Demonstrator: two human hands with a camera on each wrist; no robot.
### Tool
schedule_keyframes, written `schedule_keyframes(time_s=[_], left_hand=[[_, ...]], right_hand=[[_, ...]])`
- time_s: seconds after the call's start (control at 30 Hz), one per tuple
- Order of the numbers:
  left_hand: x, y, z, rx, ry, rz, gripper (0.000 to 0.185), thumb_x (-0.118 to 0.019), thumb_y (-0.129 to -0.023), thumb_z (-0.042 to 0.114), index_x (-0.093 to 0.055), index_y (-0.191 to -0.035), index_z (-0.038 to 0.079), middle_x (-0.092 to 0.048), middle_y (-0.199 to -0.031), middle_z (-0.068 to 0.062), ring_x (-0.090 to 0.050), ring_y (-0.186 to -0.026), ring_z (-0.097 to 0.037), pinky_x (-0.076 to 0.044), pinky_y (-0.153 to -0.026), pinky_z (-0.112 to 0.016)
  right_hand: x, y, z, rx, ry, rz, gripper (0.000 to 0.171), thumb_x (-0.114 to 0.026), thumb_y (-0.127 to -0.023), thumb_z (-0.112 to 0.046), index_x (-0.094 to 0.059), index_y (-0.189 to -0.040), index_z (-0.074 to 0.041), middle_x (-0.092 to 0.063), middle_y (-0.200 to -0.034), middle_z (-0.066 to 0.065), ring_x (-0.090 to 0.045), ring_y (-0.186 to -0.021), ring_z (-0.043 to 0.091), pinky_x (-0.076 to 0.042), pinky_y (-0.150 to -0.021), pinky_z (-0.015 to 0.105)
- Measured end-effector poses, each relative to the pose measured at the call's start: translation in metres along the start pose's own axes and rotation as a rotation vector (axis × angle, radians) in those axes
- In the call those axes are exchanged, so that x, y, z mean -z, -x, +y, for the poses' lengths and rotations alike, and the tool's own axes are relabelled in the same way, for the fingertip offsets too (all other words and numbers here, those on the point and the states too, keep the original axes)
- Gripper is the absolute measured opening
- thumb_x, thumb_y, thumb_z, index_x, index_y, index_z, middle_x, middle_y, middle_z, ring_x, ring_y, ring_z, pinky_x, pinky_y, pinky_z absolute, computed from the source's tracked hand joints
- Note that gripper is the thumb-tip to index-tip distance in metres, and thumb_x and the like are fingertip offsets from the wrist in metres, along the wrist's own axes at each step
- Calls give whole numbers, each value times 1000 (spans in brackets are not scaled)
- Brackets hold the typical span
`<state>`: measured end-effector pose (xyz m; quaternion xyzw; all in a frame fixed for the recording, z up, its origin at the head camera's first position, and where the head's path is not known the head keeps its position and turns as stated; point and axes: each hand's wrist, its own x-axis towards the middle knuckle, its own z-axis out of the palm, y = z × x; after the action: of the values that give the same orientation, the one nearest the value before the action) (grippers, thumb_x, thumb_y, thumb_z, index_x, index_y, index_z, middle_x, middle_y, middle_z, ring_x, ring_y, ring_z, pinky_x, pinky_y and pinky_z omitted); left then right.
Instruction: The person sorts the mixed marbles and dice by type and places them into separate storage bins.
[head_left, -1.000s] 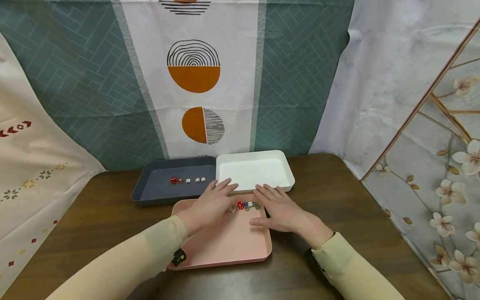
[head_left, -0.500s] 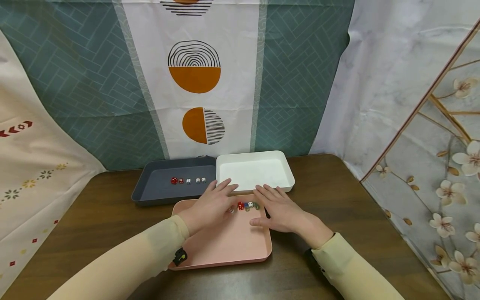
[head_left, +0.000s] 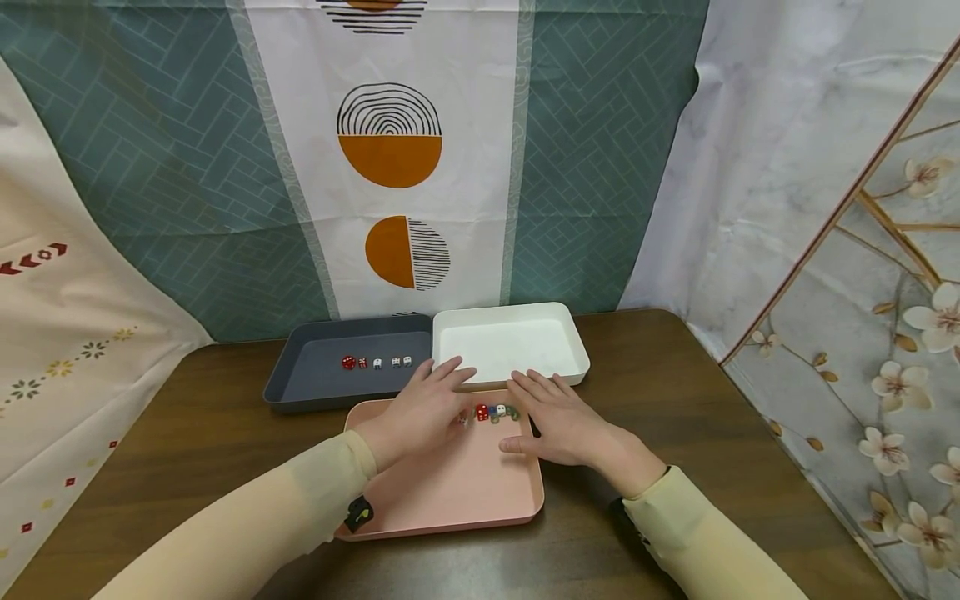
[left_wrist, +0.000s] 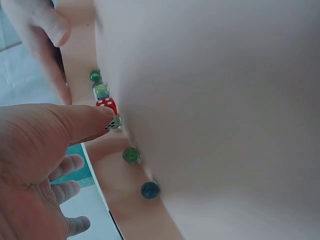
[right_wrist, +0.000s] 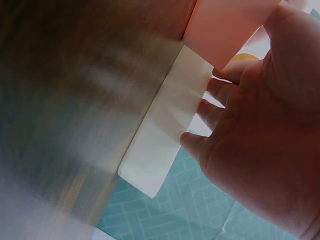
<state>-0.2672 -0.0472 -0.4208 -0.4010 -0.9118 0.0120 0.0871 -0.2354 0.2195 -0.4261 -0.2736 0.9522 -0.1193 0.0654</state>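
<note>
My left hand (head_left: 422, 419) reaches over the far left part of the pink tray (head_left: 450, 492). Its thumb and index finger pinch a white die with black dots (left_wrist: 110, 124), low by the tray's far wall; the other fingers are spread. Right beside that die sits a red die (head_left: 482, 412), with a white die (head_left: 501, 409) and some glass marbles (head_left: 513, 412) further right. A green marble (left_wrist: 131, 155) and a blue marble (left_wrist: 150, 190) lie along the same wall in the left wrist view. My right hand (head_left: 564, 423) holds nothing, its fingers straight above the tray's far right corner.
Behind on the left, a dark blue tray (head_left: 307, 379) carries a row of red and white dice (head_left: 377, 363). A white tray (head_left: 510, 342) adjoins it on the right. All trays stand on a brown wooden table (head_left: 637, 358), with a patterned curtain (head_left: 592, 167) behind.
The white die at my left fingertips has turned slightly and sits a little closer to the hand. Both hands otherwise keep their places, and the trays have not moved.
</note>
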Motion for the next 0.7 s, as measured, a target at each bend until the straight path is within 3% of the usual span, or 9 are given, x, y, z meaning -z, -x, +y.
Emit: schedule_keyframes(time_s=[0.4,0.7], left_hand=[[18,3,-7,34,53,-14,17,-92,-91,10,-84,-102,20,-58,-161,-16,-38,-159,-45,-29,-124,-75],[29,9,-19,69,16,50,15,-94,-91,17,-79,-94,20,-58,-160,-18,-39,-158,-45,-31,-124,-73]], right_hand=[[0,0,0,-5,2,-2,100,-65,-104,-69,-32,-174,-7,-25,-182,12,-15,-169,35,-7,-135,60],[0,0,-1,-1,-8,4,100,-66,-103,-68,-32,-174,-6,-26,-181,13,-16,-169,36,-7,-135,60]])
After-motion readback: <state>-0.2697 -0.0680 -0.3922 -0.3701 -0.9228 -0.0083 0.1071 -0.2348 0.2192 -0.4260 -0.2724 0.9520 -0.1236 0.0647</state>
